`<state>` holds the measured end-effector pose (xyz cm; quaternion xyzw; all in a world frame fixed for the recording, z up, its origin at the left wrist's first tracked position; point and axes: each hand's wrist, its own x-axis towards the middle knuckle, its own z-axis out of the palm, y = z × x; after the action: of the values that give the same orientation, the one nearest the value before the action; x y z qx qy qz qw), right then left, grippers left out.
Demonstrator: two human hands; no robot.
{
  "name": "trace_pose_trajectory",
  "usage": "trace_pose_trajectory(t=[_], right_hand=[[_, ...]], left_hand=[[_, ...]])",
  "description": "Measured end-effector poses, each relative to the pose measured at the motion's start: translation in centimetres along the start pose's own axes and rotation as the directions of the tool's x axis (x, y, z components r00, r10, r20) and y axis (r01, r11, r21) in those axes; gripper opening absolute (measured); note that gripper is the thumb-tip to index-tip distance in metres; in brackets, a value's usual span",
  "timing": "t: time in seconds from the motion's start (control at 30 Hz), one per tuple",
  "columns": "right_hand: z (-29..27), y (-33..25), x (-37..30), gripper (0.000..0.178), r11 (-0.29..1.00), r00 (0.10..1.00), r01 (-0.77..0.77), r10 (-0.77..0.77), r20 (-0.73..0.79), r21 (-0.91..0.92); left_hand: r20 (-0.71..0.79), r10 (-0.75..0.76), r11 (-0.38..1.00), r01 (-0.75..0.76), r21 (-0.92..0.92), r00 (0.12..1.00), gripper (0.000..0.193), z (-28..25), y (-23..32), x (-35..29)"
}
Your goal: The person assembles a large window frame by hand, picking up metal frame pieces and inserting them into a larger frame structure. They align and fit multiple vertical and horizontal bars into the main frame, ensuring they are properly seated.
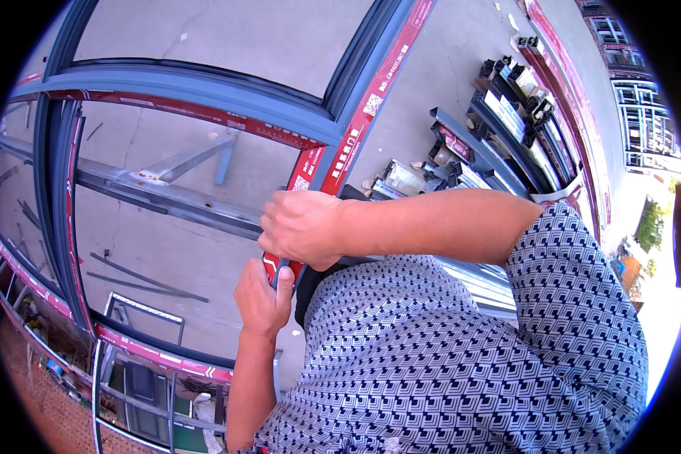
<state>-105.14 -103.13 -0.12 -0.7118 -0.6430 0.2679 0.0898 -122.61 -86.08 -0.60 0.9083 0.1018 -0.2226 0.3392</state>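
A large grey metal window frame with red printed protective film stands in front of me, divided by crossbars. My right hand is closed over the near side bar, knuckles up, its forearm reaching across from the right. Just below it, my left hand wraps the same bar, thumb raised along its edge. The two hands nearly touch. A short piece of red film shows between them. The undersides of my fingers are hidden, so anything small inside them cannot be made out.
Beneath the frame runs a grey metal support beam. Thin dark strips lie on the concrete floor. Bundled dark profiles are stacked at the right, beside long red-filmed bars. Smaller frames stand at the lower left.
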Motion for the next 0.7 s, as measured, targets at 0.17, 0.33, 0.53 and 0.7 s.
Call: trace_pose_trajectory(t=[0.17, 0.33, 0.53, 0.7], right_hand=[[0.2, 0.2, 0.4, 0.039, 0.998, 1.0, 0.022, -0.022, 0.008, 0.067], [0.1, -0.7, 1.3, 0.048, 0.993, 0.999, -0.021, 0.017, 0.038, 0.119], [-1.2, -2.1, 2.3, 0.05, 0.999, 0.999, -0.047, 0.047, 0.018, 0.002], [-0.8, -2.5, 2.6, 0.051, 0.987, 0.997, -0.057, 0.063, 0.035, -0.15]], left_hand=[[0.006, -0.012, 1.0, 0.012, 0.004, 1.0, 0.064, 0.5, -0.4, -0.6], [-0.005, -0.066, 0.998, 0.066, 0.019, 0.998, 0.06, 0.0, -1.1, -1.0], [-0.073, -0.081, 0.994, 0.075, -0.079, 0.994, 0.072, -0.4, -1.1, -1.0], [-0.164, -0.081, 0.992, 0.063, -0.111, 0.983, 0.079, 0.8, -1.3, -1.6]])
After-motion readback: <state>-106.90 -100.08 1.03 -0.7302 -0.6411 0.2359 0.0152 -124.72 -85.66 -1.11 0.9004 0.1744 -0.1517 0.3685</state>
